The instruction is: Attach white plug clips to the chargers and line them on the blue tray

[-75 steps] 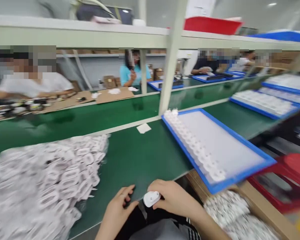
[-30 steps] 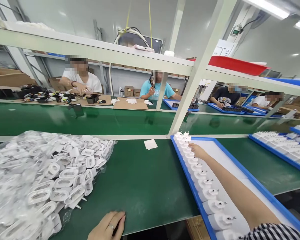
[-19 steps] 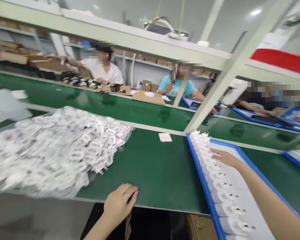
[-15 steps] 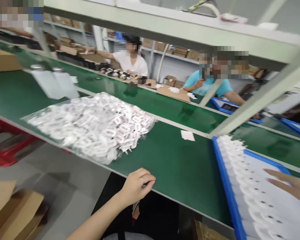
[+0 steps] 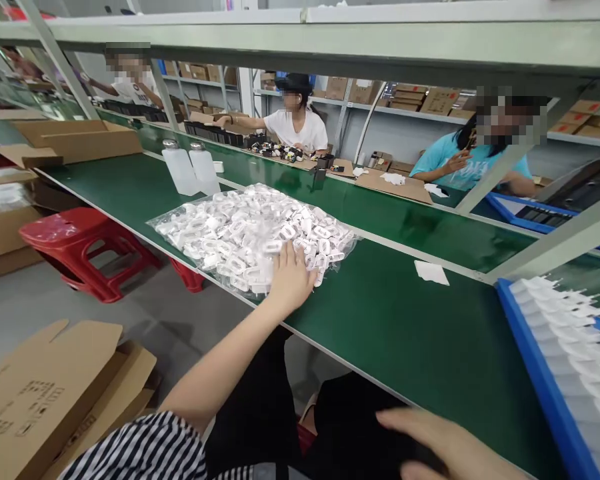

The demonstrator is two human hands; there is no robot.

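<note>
A heap of white plastic housings [image 5: 220,247], many with an oblong ring shape, lies on a clear plastic bag on the green bench. At the heap's near right edge is my left hand [image 5: 291,280], its fingers stretched out over the parts and touching them. No part shows held in it. My right hand [image 5: 445,437], a little blurred, is over my lap by the bench's front edge, thumb and fingers apart, nothing in it. To the right stands a blue-rimmed tray [image 5: 535,373] with rows of white pieces [image 5: 575,333] with metal pins.
Two translucent bottles [image 5: 190,167] stand behind the heap; a white paper piece [image 5: 431,273] lies right of it. A slanting post [image 5: 545,227] rises behind the tray. A red stool [image 5: 90,247] and cardboard boxes [image 5: 55,393] are at the left. Co-workers sit across the bench.
My left hand has gone from the bench edge forward onto the white housings. My right hand has left the tray and come down toward my lap. The view has turned and levelled.
</note>
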